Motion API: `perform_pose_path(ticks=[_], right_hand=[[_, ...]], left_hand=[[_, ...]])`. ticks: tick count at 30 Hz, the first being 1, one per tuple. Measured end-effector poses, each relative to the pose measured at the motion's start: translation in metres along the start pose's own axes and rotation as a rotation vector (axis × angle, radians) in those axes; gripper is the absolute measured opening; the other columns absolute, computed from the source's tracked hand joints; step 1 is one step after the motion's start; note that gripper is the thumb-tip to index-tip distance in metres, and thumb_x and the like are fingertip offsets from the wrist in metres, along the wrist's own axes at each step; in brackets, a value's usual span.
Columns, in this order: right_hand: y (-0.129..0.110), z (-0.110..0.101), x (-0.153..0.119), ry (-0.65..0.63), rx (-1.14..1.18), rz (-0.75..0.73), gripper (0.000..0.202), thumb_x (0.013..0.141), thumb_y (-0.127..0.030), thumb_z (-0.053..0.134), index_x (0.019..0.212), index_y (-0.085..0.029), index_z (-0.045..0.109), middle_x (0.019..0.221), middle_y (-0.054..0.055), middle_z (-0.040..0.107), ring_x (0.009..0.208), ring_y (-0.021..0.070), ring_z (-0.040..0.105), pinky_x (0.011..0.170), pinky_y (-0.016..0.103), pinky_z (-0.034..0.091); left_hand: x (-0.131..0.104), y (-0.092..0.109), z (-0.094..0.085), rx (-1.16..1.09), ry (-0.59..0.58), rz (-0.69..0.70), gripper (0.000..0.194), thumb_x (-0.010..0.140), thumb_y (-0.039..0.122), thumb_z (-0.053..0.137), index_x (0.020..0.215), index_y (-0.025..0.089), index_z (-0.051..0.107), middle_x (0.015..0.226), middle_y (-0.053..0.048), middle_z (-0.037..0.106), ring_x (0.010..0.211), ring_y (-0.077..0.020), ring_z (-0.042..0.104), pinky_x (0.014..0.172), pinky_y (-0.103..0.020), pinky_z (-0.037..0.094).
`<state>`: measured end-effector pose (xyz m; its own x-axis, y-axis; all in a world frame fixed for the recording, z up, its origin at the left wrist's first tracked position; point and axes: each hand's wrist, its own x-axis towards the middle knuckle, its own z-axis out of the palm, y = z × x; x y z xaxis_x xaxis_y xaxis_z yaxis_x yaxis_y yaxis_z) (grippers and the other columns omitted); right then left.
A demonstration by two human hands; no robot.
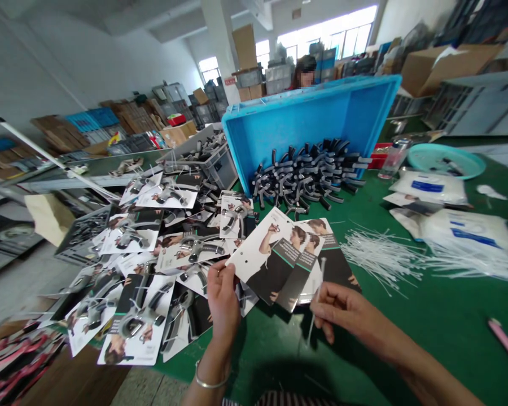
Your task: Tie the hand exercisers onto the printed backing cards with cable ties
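Pinching the lower corner of a white printed cardboard backing card [275, 254] in our left hand [222, 301], we hold a thin white plastic cable tie [315, 307] between our right hand [347, 313] fingers, just beside the card above the green surface [427, 338].

Tabletop [449, 338]: carded grips [152, 265] heaped at left edge; tipped crate [305, 118] at far edge, loose grips [309, 172] spilling before it; ties [385, 256] right of centre; bags [457, 214] and bowl [446, 160] toward far right corner.
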<state>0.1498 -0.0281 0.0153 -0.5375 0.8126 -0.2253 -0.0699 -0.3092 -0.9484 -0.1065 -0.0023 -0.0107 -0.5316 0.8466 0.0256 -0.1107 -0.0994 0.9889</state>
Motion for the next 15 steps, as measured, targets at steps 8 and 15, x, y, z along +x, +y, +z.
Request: perform_pose_path(ticks=[8, 15], right_hand=[[-0.063, 0.002, 0.047, 0.386, -0.247, -0.494, 0.018, 0.091, -0.039, 0.063, 0.092, -0.021, 0.06, 0.084, 0.004, 0.068, 0.071, 0.0167, 0.065, 0.067, 0.03, 0.052], [-0.055, 0.036, 0.087, 0.284, -0.812, -0.768, 0.014, 0.098, -0.033, 0.052, 0.101, -0.022, 0.06, 0.095, 0.008, 0.068, 0.09, 0.0216, 0.064, 0.081, 0.035, 0.05]], left_hand=[[0.014, 0.028, 0.008, 0.178, -0.126, 0.074, 0.027, 0.089, 0.042, 0.059, 0.102, 0.018, 0.054, 0.074, 0.002, 0.06, 0.064, -0.012, 0.056, 0.06, -0.022, 0.045], [0.004, 0.028, 0.012, 0.073, -0.197, 0.071, 0.025, 0.091, 0.041, 0.057, 0.102, 0.02, 0.049, 0.068, 0.005, 0.057, 0.059, -0.0102, 0.053, 0.057, -0.02, 0.041]])
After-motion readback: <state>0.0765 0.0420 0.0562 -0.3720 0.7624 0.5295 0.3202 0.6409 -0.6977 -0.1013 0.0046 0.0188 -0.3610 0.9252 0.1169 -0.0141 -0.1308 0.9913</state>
